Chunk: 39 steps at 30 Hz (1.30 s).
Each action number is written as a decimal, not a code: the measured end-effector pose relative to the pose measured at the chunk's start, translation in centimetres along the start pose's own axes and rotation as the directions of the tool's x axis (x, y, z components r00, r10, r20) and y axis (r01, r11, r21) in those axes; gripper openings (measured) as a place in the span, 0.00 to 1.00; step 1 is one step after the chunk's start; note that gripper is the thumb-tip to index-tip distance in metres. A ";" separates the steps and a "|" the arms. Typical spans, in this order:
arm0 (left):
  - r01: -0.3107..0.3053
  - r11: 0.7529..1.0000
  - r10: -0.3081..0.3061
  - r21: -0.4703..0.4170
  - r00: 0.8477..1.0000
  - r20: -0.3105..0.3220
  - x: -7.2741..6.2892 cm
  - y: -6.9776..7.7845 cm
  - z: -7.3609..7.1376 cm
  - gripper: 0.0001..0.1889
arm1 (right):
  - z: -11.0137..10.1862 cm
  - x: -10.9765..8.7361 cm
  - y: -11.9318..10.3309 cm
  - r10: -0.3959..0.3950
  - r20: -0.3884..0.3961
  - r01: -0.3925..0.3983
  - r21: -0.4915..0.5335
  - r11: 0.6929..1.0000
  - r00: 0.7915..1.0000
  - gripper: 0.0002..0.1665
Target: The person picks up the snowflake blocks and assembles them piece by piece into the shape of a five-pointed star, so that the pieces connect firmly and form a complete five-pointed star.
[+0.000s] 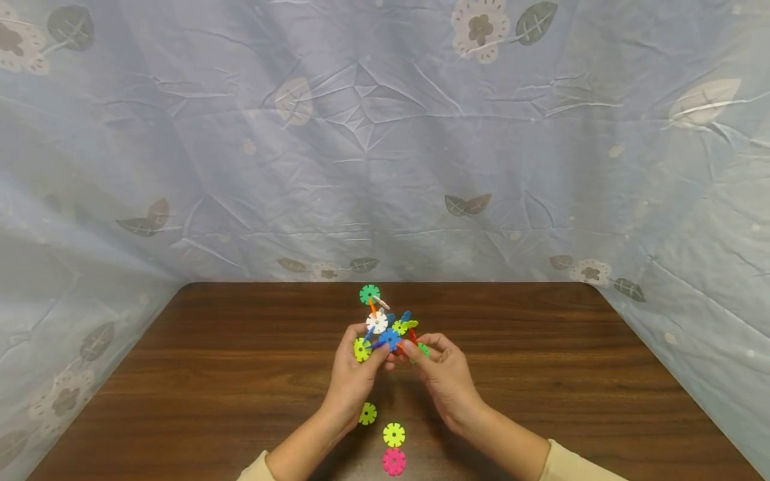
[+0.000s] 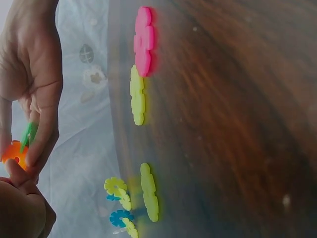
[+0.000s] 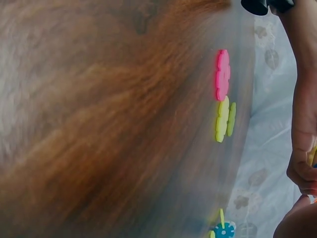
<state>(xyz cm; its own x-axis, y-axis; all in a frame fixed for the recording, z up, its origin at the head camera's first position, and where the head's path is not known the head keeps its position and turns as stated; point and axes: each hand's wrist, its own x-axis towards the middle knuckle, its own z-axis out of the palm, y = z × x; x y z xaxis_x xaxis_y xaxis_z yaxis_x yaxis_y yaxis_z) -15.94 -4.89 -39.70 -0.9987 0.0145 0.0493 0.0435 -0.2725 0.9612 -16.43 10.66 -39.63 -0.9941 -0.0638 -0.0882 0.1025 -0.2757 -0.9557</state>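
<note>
Above the table, both hands hold a built cluster of notched plastic discs, slotted edge to edge. My left hand [image 1: 350, 381] grips the cluster's left side, its thumb near the blue disc [image 1: 390, 339]. A yellow-green disc [image 1: 362, 349] and a white disc [image 1: 377, 323] sit by its fingers. Topmost is a green disc [image 1: 369, 294]. From the right, my right hand [image 1: 448, 377] pinches the cluster between thumb and fingers, near red pieces and a small green disc [image 1: 424, 349]. In the left wrist view, an orange disc [image 2: 16, 154] shows between fingertips. Fingers partly hide the joints.
Three loose discs lie flat on the brown wooden table [image 1: 240, 374], below the hands: a yellow-green disc [image 1: 368, 413], a yellow disc [image 1: 394, 435] and a pink disc [image 1: 394, 461]. A pale patterned curtain [image 1: 385, 167] surrounds the table's back and sides.
</note>
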 end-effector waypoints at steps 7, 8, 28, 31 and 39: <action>0.008 1.000 -0.008 0.024 1.000 -0.009 -0.2 0.1 -0.3 0.20 | 0.4 0.0 0.5 0.000 -0.029 0.000 -0.018 1.000 1.000 0.13; 0.009 1.000 -0.009 0.028 1.000 -0.007 -0.2 0.1 -0.4 0.20 | 0.5 0.0 0.5 -0.003 -0.029 0.002 -0.020 1.000 1.000 0.13; -0.060 0.990 0.056 0.130 0.998 0.033 -0.1 0.4 -0.6 0.19 | 0.7 0.1 0.2 -0.052 -0.026 0.051 -0.048 0.998 0.998 0.16; -0.065 0.991 0.062 0.118 0.998 0.029 0.2 0.6 -0.6 0.20 | 0.7 0.2 -0.2 -0.052 0.011 0.052 -0.035 0.998 0.999 0.18; -0.059 0.996 0.058 0.063 0.998 0.008 0.6 1.5 -1.2 0.21 | -1.4 0.5 -1.8 -0.071 0.244 0.118 -0.186 0.975 0.967 0.28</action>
<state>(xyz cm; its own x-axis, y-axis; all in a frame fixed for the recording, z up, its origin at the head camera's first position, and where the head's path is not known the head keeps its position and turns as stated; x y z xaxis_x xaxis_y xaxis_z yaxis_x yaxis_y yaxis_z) -16.52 -6.44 -38.54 -0.9942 0.0068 0.1076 0.1037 -0.2119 0.9718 -17.13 12.46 -38.36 -0.9599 -0.2757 0.0509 -0.0246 -0.0982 -0.9949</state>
